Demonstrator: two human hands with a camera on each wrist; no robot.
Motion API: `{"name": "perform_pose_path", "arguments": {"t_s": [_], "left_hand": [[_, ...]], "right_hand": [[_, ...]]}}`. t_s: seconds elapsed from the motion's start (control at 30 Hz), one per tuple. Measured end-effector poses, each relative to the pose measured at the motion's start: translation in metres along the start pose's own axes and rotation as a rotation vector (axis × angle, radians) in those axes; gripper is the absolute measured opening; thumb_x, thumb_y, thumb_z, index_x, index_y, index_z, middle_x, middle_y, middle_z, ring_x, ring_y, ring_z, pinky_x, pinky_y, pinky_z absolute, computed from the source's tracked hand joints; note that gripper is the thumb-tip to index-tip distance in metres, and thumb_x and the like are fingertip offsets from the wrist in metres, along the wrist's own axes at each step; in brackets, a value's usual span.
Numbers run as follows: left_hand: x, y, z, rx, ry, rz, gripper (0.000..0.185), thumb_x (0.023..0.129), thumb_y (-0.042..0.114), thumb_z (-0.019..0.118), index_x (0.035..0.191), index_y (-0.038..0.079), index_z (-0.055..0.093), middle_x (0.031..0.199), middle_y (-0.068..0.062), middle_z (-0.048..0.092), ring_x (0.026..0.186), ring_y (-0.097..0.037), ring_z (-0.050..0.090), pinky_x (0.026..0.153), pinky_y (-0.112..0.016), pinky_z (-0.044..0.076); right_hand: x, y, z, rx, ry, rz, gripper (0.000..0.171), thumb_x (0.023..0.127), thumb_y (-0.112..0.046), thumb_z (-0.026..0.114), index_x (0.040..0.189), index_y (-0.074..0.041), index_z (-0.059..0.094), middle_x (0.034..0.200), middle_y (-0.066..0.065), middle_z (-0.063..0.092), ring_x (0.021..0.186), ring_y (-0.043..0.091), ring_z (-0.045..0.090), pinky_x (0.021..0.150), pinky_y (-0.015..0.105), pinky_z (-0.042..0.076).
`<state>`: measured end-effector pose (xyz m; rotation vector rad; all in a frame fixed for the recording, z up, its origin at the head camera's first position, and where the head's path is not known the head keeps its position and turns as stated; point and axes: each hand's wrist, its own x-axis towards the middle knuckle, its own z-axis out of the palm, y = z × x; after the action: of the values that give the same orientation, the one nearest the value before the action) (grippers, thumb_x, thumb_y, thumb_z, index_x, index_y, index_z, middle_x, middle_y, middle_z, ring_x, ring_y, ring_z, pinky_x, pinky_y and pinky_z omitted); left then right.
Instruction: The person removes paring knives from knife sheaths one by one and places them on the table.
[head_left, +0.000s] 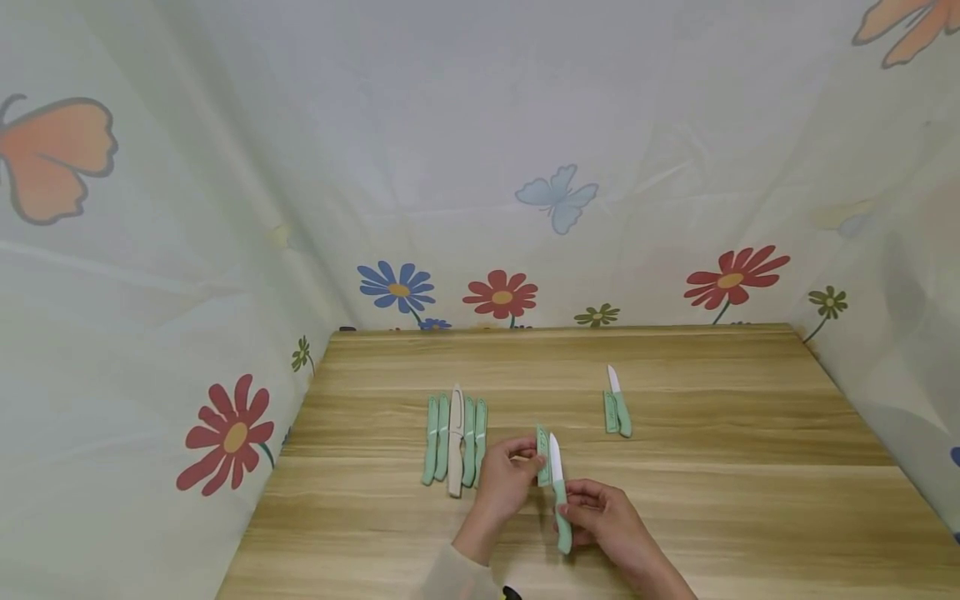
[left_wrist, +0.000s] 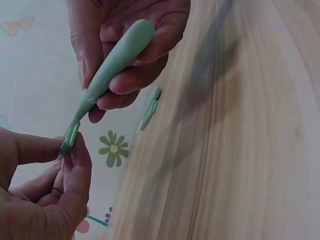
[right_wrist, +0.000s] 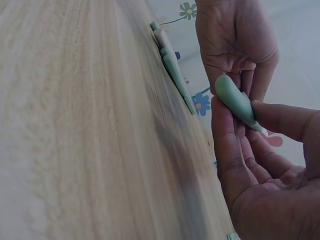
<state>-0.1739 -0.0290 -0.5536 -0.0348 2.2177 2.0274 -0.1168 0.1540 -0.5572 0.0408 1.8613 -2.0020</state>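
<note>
My left hand (head_left: 525,460) pinches a small green blade sheath (head_left: 542,455) between thumb and fingers, just above the wooden table (head_left: 750,500). My right hand (head_left: 576,510) grips the green handle (head_left: 563,521) of a small knife, whose white blade (head_left: 555,458) points away from me and lies right beside the sheath. In the left wrist view the sheath (left_wrist: 70,136) sits at my left fingertips, with the handle (left_wrist: 120,55) in the right hand above it. The right wrist view shows the handle (right_wrist: 235,100) in my curled right fingers (right_wrist: 225,145).
A row of several sheathed knives (head_left: 453,437), green ones and one beige, lies left of my hands. A bare knife with its green sheath beside it (head_left: 617,406) lies farther back on the right. Flower-printed fabric walls (head_left: 225,433) enclose the table on three sides.
</note>
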Motion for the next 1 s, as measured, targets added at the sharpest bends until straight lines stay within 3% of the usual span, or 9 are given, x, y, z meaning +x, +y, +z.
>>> {"name": "perform_pose_path", "arguments": {"t_s": [0.57,1.0], "left_hand": [[-0.009,-0.003,0.005,0.011,0.008,-0.014,0.022,0.090,0.006,0.075,0.111,0.004,0.075,0.094,-0.003,0.070,0.077,-0.009,0.067,0.062,-0.022,0.057],[-0.014,-0.006,0.009,-0.010,0.003,-0.036,0.022,0.089,0.005,0.076,0.111,0.005,0.076,0.094,-0.003,0.070,0.079,-0.009,0.067,0.065,-0.021,0.057]], "right_hand": [[0.001,-0.002,-0.001,0.006,0.047,0.003,0.054,0.098,-0.013,0.069,0.140,0.015,0.050,0.102,0.003,0.069,0.087,0.016,0.070,0.074,0.035,0.065],[0.002,-0.006,0.000,-0.020,0.131,-0.003,0.053,0.098,-0.011,0.069,0.141,0.013,0.051,0.107,0.007,0.072,0.088,0.014,0.069,0.072,0.032,0.063]]}}
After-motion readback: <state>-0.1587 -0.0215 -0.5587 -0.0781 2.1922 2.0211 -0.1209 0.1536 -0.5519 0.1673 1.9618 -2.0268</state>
